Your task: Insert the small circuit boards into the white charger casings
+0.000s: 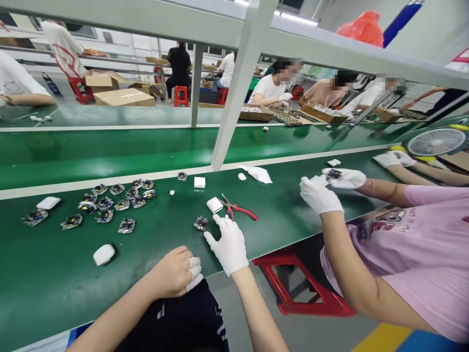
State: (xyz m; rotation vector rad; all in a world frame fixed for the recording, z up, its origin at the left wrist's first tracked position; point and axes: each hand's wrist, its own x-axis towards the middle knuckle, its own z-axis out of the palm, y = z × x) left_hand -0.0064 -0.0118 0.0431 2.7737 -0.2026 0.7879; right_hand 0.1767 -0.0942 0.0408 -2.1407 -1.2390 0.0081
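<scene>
My left hand (179, 273) rests at the belt's front edge with its fingers curled in. White finger covers sit on several of its fingers, and nothing shows in its grip. My right hand (230, 244), in a white glove, is held over the belt with thumb and forefinger apart. Just beyond its fingertips lie red-handled pliers (242, 211), jaws spread, and a white square casing (214, 205). A small circuit board (201, 223) with dark components lies left of that hand. Another white casing (104, 254) lies farther left, near the front.
Several circuit boards (105, 203) cluster on the green belt (154, 254) at left. Behind the pliers are a white block (200, 182) and a crumpled white glove (258, 174). A co-worker's gloved hands (322, 195) hold a board at right. A grey post (234, 88) rises behind the belt.
</scene>
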